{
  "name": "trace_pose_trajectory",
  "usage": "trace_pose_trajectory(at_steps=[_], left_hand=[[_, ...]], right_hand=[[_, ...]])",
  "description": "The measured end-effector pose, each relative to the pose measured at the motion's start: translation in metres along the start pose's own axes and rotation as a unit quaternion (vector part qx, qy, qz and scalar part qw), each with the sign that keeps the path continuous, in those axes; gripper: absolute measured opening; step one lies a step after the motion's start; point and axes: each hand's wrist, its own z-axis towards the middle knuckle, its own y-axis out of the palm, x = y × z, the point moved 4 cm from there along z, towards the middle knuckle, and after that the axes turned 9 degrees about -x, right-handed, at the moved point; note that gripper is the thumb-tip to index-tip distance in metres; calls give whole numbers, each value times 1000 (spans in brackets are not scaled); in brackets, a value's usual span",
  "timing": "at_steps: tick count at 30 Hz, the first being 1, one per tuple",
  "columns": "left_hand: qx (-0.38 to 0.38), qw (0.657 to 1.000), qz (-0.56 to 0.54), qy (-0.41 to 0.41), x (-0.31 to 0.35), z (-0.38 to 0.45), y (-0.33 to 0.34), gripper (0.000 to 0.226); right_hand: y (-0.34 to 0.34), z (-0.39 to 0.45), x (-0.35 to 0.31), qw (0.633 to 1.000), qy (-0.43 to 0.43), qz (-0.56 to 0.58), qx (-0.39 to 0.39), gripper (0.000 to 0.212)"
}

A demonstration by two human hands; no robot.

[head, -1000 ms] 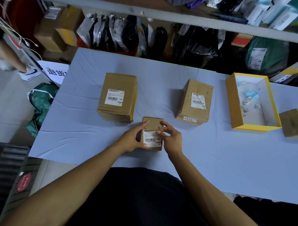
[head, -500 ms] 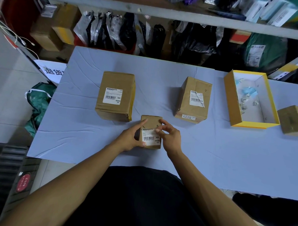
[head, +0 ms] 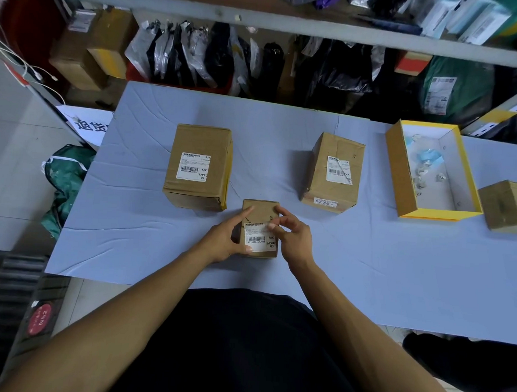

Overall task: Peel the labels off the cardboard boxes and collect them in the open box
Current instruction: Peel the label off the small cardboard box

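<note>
Cardboard everywhere on this blue table point(head: 136, 249), so I take the small box point(head: 259, 209) in front of me as my landmark. Left of it and a little farther off stands the big box point(head: 198, 166), its label point(head: 194, 166) stuck flat and untouched. My left hand point(head: 225, 239) wraps the small box's left side, thumb pressing near the lower left corner of the small label point(head: 258, 238), forefinger laid along the top face; it is closed on the box to steady it. The small label lies on the top face, toward my side. My right hand point(head: 294, 236) is at the box's right edge, fingertips point(head: 271, 226) curled and pinched together at the label's upper right corner. Whether a corner is lifted yet I cannot tell; the label looks mostly flat.

I judge I am at the start of the peel on this box: picking up a corner. The next move calls for getting a nail under that corner, then pulling low and slow across the face toward the left hand while that hand keeps the box from sliding or tipping.

Right of the small box and farther off sits the mid box point(head: 335, 169) with a creased label point(head: 338, 169) on top and a numbered tag point(head: 322, 202) on its near side. Well to the right lies the open box point(head: 400, 172), yellow-edged, already holding scraps. Beyond it a bare box point(head: 505, 206) shows no label on the faces I can see.
</note>
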Motion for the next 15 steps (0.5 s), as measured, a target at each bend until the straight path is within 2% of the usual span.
trace_pose_trajectory(at_steps=[15], left_hand=[[-1,1000,3,-4,-1,1,0,100]], right_hand=[[1,-1,-3,1000,-9,1,-14,19]])
